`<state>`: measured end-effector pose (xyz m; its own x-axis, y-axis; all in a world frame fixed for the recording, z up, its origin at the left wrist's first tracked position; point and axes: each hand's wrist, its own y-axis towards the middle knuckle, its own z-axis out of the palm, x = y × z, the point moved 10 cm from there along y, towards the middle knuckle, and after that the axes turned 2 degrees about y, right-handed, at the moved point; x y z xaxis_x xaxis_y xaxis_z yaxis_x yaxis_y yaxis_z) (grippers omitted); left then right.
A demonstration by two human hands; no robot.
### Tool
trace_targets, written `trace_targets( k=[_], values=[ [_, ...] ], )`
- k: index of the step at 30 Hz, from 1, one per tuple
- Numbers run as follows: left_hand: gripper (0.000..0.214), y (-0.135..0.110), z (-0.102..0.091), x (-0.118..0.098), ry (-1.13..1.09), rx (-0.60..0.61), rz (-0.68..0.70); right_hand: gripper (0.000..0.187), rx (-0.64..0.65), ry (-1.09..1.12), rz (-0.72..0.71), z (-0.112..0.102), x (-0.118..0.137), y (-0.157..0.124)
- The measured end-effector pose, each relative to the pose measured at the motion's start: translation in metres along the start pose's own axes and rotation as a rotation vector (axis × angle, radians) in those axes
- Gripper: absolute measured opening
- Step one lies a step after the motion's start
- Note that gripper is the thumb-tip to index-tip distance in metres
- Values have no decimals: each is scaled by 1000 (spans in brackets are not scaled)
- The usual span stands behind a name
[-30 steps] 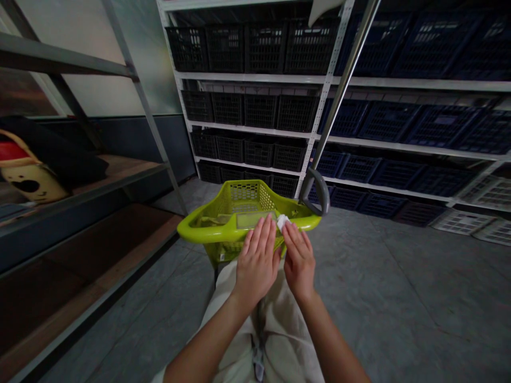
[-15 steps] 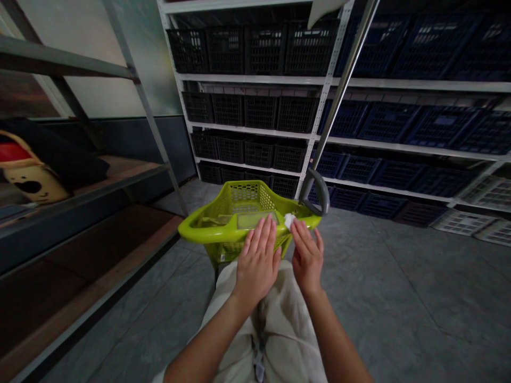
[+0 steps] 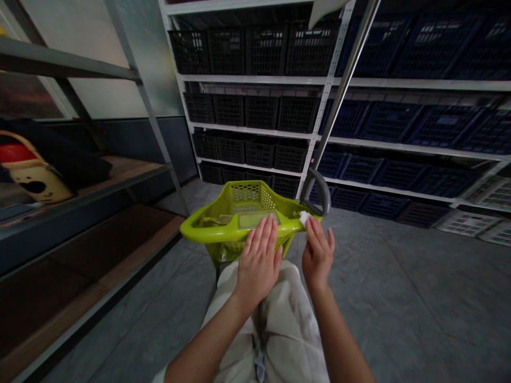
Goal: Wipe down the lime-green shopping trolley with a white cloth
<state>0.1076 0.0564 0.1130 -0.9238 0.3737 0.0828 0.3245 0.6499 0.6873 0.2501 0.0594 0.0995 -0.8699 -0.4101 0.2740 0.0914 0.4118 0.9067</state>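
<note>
In front of my knees stands a lime-green plastic shopping basket cart (image 3: 293, 205) with perforated walls. Its rounded handlebar (image 3: 215, 234) runs across the side nearest me, with a pale rectangular panel (image 3: 251, 219) set near the middle. My left hand (image 3: 257, 263) lies flat over the bar beside that panel, fingers stretched out. My right hand (image 3: 318, 258) presses a small white wad, like tissue (image 3: 304, 218), onto the bar's right end. Close to that wad is a grey curved loop (image 3: 325, 194) at the cart's right corner. My right fingertips partly cover the wad.
Behind the cart, white metal racks (image 3: 255, 80) hold black crates (image 3: 265, 50) and blue crates (image 3: 389, 125). A metal pole (image 3: 347, 80) rises at the right corner. At left, a shelf unit (image 3: 139, 175) carries a yellow bag with a face (image 3: 38, 183). Grey floor (image 3: 399, 287) lies to the right.
My right hand has slid to the right along the handlebar with the white wad, away from my left hand. My left hand stays in the same place on the bar.
</note>
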Motion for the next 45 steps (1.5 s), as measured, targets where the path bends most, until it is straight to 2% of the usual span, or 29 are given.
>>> trace_targets(
  k=[2,3,6,8,10,13,15,17,19,21,23,26,28,30,33,34,36,40,42,45],
  values=[
    [67,0,1,-1,5,1,0,58,-83,-39,93,-6,-9,0],
    [67,1,1,-2,5,1,-2,59,-73,-39,98,-5,-5,0],
    [67,2,1,-4,-1,-1,-10,63,97,33,-46,9,27,-1],
    [68,1,0,-4,-5,-8,-10,66,177,70,-131,14,39,-3],
    [68,1,0,-2,-6,-9,-2,65,142,44,-110,11,27,-1],
    [68,-1,1,0,-9,0,5,60,-27,-35,29,-2,-6,3],
    [68,0,2,-1,-12,0,1,58,-88,-56,90,-5,-14,3],
    [68,1,2,-3,-15,3,-6,60,-31,-25,49,1,0,3],
    [68,2,2,-4,-15,7,-16,63,83,37,-58,10,23,0],
    [68,2,1,-5,-14,8,-19,65,157,74,-138,15,34,-2],
    [68,2,1,-5,-14,5,-10,64,122,52,-122,11,23,-1],
    [68,2,2,-6,-18,5,7,59,-55,-4,32,-4,-11,3],
    [68,3,2,-7,-22,3,9,58,-96,1,94,-6,-16,3],
    [68,3,2,-8,-26,3,3,60,-3,40,37,2,1,3],
    [68,4,2,-8,-28,7,-7,65,177,87,-127,15,32,-3],
    [68,3,2,-8,-26,9,-7,66,190,83,-145,15,32,-4],
    [67,3,2,-8,-21,11,-1,65,135,46,-118,9,20,-1],
    [66,3,3,-8,-16,8,5,60,-47,-32,68,-4,-9,4],
    [66,4,3,-9,-21,9,0,62,-14,-13,51,0,1,4],
    [67,4,3,-8,-28,14,-13,67,148,63,-118,13,27,0]
  ],
)
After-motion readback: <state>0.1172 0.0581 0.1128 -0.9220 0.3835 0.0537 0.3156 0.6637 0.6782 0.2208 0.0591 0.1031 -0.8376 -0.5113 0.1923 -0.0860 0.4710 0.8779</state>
